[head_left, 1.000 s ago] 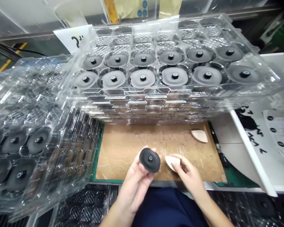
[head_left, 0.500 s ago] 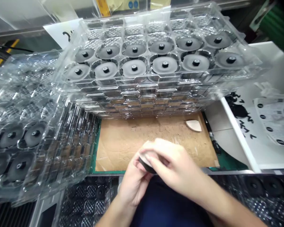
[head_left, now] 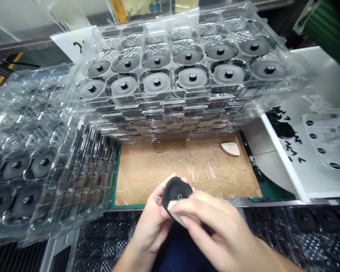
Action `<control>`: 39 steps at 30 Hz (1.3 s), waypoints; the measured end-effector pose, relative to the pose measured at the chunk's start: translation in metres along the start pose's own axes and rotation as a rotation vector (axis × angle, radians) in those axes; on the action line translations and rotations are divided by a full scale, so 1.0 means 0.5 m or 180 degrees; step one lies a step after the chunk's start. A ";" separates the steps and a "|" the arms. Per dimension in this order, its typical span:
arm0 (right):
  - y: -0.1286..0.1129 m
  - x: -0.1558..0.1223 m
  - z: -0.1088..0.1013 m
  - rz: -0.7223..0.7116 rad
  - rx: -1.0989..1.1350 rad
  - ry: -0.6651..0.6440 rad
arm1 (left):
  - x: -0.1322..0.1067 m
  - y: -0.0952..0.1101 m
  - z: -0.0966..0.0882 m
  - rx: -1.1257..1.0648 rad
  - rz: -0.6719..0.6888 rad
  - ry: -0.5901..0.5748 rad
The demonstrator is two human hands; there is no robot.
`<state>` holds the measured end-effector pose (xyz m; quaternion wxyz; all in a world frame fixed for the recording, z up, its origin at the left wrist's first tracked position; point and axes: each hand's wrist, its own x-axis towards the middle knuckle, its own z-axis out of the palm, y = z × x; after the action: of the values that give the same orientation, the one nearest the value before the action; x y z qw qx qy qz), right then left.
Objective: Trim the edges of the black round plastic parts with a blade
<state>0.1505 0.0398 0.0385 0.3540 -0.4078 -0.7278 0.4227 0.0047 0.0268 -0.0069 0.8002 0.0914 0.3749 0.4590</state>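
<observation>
My left hand (head_left: pixel 150 224) is wrapped round a round black cup-like disc (head_left: pixel 173 189). The disc is tilted so that its inner face, with a small central hub, shows. My right hand (head_left: pixel 221 223) pinches a pale thin piece (head_left: pixel 179 216) against the disc's lower edge; the fingers hide much of that piece. A pale wedge-shaped piece (head_left: pixel 231 149) of similar colour lies at the right of the cardboard sheet (head_left: pixel 141 166), beyond my hands.
Stacked clear plastic trays (head_left: pixel 170 99) with grey discs stand behind the cardboard, and another tray stack (head_left: pixel 53 181) at left. On the right, a white bin (head_left: pixel 320 189) holds black scraps (head_left: pixel 285 128) and a label sheet (head_left: pixel 328 138). A black pen (head_left: pixel 253 164) lies beside the cardboard.
The disc has turned in my left hand, so its inner face now shows. My right hand has shifted right and down, with the pale piece now at the disc's lower edge.
</observation>
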 end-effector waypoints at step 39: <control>0.255 -0.159 0.070 0.1751 -0.1098 0.0650 | 0.013 0.000 -0.001 -0.0220 0.0200 0.0551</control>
<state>0.1907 -0.0030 -0.1040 0.2235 -0.6830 -0.6121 0.3300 0.0062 0.0317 -0.0107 0.7527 0.0354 0.4236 0.5028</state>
